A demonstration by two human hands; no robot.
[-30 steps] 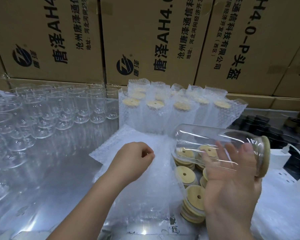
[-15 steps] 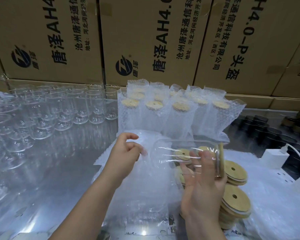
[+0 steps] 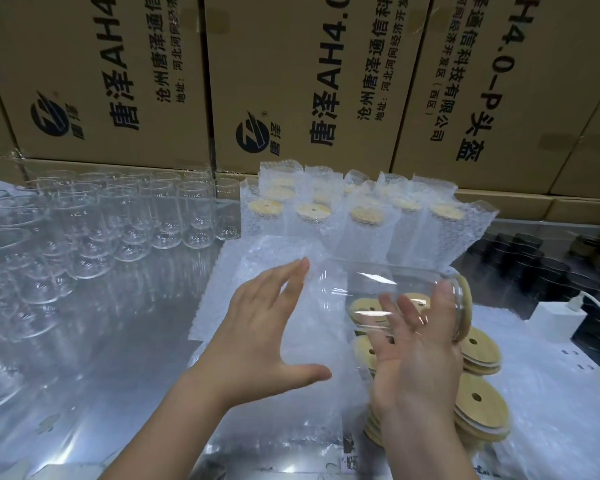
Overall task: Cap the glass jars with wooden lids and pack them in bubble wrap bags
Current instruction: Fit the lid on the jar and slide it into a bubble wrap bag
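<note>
- While the right hand (image 3: 416, 362) is gripping the capped jar (image 3: 388, 285) on its side just above the loose lid stack (image 3: 478, 407), its wooden lid (image 3: 465, 306) is pointing right.
- Left of the stack, the left hand (image 3: 260, 334) is now spreading wide against the bubble wrap bag (image 3: 284, 258), no longer pinching it. The jar's base is reaching the bag, so bagging is probably starting.
- Behind the stack, packed jars (image 3: 368, 216) are standing in rows.
</note>
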